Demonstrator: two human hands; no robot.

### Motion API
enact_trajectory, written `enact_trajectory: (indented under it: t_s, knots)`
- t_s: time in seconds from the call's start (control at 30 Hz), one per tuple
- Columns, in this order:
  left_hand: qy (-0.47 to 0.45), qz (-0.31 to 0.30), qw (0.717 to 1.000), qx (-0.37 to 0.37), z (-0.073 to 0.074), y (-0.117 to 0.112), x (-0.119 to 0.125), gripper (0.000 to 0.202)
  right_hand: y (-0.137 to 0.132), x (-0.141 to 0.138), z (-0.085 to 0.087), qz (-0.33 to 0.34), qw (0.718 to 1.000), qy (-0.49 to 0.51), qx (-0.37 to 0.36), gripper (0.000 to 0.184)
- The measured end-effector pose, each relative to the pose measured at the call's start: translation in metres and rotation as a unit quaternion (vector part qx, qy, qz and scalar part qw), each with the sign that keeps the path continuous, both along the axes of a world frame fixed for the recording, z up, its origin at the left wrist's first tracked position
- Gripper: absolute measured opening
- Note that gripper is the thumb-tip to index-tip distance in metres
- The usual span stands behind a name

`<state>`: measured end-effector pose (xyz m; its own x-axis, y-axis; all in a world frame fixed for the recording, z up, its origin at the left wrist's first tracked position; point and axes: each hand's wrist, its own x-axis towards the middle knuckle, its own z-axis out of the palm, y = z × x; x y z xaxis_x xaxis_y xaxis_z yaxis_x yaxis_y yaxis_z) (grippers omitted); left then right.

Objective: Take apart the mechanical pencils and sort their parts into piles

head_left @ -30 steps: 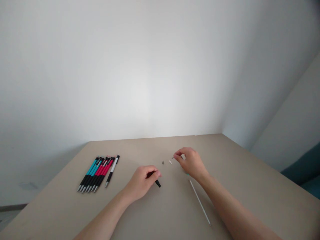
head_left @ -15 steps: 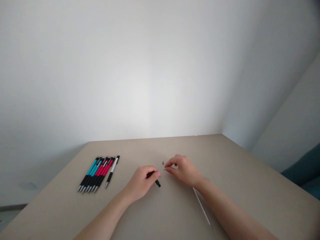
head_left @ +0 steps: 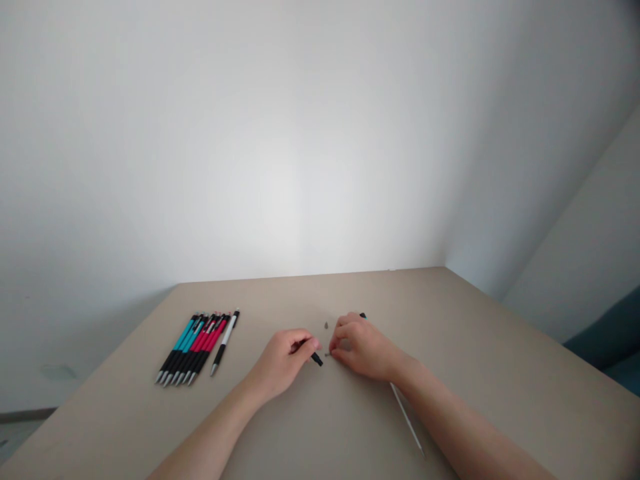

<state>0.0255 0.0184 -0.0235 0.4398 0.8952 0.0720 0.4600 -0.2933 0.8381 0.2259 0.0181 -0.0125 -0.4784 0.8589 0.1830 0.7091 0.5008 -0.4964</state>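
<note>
My left hand [head_left: 287, 357] is closed around a black pen barrel piece [head_left: 317, 359], whose open end points down and to the right. Opposite it, my right hand [head_left: 357, 343] pinches a tiny greyish piece [head_left: 327, 355] low over the table; it is too small to name surely, though it looks like a pen spring. A small grey cone-shaped pen tip [head_left: 327, 325] stands just behind the two hands. From under my right wrist a thin white pen refill [head_left: 409, 421] runs toward the front. Part of a black-ended pen piece [head_left: 363, 315] shows behind my right hand, the remainder hidden.
On the left of the beige table [head_left: 280, 433] lies a row of several blue and red pens [head_left: 193, 350] with black grips. Beside them is one white and black pen [head_left: 225, 341]. A white wall [head_left: 300, 167] rises behind, and dark blue fabric [head_left: 607, 337] hangs at the right.
My right hand has shifted slightly toward the front with its tiny piece, uncovering the black end behind it. The barrel piece in my left hand has risen slightly.
</note>
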Motion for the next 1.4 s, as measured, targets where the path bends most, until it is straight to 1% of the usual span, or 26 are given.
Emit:
enact_trajectory:
  t_s: [0.17,0.33,0.4,0.5,0.63,0.7,0.77,0.87,0.97,1.13,1.27,1.33,1.4]
  knots:
    - [-0.012,0.003,1.0,0.0,0.0,0.0,0.001,0.039,-0.001,0.0,0.001,-0.014,1.0,-0.006,0.0,0.013]
    - [-0.007,0.01,1.0,0.004,0.0,0.0,0.0,0.039,-0.001,0.0,0.0,-0.004,1.0,-0.007,0.004,0.014]
    - [0.0,0.009,1.0,0.01,0.0,0.0,-0.001,0.041,-0.002,0.001,0.003,-0.012,1.0,0.009,0.026,0.014]
    - [-0.006,0.001,1.0,0.03,0.002,-0.001,0.0,0.042,-0.006,-0.001,0.012,-0.017,0.997,0.055,0.053,0.015]
    - [-0.062,0.004,0.997,0.054,0.004,-0.002,0.001,0.031,-0.013,-0.008,0.02,0.018,0.997,0.072,0.039,0.024]
    - [-0.086,0.016,0.994,0.059,0.004,-0.002,0.002,0.026,-0.015,-0.011,0.02,0.031,0.996,0.079,0.035,0.026]
    - [-0.091,0.035,0.993,0.068,0.004,-0.003,0.001,0.021,-0.016,-0.013,0.018,0.03,0.995,0.088,0.036,0.029]
    - [-0.069,0.054,0.991,0.105,0.005,-0.003,0.0,0.018,-0.015,-0.012,0.016,0.011,0.995,0.091,0.035,0.031]
    - [-0.033,0.047,0.986,0.154,0.008,-0.005,0.0,0.015,-0.013,-0.011,0.013,0.005,0.995,0.098,0.025,0.031]
    - [0.033,0.03,0.975,0.217,0.013,-0.01,-0.002,0.022,-0.013,-0.015,0.012,0.016,0.991,0.117,0.057,0.028]
    - [0.068,0.013,0.97,0.235,0.015,-0.012,-0.002,0.024,-0.014,-0.02,0.011,0.028,0.987,0.12,0.099,0.027]
    - [0.068,0.013,0.97,0.233,0.015,-0.012,-0.002,0.024,-0.013,-0.021,0.011,0.029,0.988,0.115,0.103,0.027]
    - [0.058,0.018,0.972,0.226,0.015,-0.012,-0.002,0.022,-0.014,-0.021,0.011,0.026,0.989,0.113,0.092,0.028]
